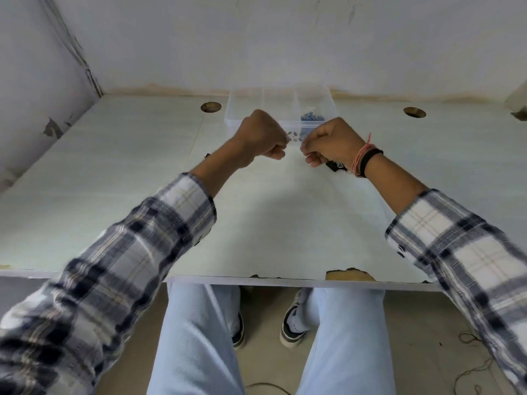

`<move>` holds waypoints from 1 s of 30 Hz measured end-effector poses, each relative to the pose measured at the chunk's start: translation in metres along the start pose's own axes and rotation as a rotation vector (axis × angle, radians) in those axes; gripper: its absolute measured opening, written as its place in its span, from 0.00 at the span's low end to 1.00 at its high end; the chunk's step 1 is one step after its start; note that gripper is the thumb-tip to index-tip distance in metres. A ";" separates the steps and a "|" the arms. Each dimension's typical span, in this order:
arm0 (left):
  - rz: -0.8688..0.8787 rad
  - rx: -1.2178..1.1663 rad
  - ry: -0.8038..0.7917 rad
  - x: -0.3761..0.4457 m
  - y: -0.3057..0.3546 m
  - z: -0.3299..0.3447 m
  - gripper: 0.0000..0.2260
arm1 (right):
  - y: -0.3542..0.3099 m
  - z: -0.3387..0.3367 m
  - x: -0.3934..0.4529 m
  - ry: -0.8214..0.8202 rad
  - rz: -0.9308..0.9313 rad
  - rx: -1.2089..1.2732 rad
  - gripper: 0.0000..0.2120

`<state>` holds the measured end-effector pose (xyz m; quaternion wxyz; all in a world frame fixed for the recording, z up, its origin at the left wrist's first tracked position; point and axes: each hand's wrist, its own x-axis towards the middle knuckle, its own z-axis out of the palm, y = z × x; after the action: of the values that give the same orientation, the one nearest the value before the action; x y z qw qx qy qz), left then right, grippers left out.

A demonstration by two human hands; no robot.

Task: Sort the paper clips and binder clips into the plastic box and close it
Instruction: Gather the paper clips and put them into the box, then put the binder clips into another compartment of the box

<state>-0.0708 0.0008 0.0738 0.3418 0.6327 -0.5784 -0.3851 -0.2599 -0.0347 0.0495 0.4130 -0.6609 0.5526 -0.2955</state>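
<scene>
Head view: two hands pull at a small clear bag in front of an open plastic box.

Going left to right, the left hand point(263, 136) is curled almost into a fist, its fingertips pinching one edge of the small clear bag point(296, 136); the right hand point(328, 143) is curled the same way on the bag's other edge. Behind them the plastic box point(245, 109) sits open at the back of the table point(114, 166), with blue clips point(312, 116) already in its right compartment and the others looking empty. Dark clips point(335, 166) lie on the table just under the right wrist, so sorting seems partly done; the bag's contents, those clips and closing remain. No readable writing shows.
</scene>
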 end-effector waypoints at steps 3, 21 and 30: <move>-0.010 -0.052 0.003 -0.021 -0.022 -0.016 0.06 | 0.002 0.007 -0.006 -0.069 0.010 -0.072 0.06; -0.064 0.601 0.117 0.017 -0.083 -0.060 0.26 | 0.021 0.005 0.010 0.054 0.073 -0.319 0.06; 0.035 0.732 0.093 0.030 -0.078 -0.053 0.11 | 0.030 -0.022 0.030 0.166 0.112 -0.575 0.11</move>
<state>0.0133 -0.0217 0.0270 0.1254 0.7198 -0.6726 -0.1175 -0.2867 -0.0702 0.0321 0.1781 -0.6929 0.6809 -0.1568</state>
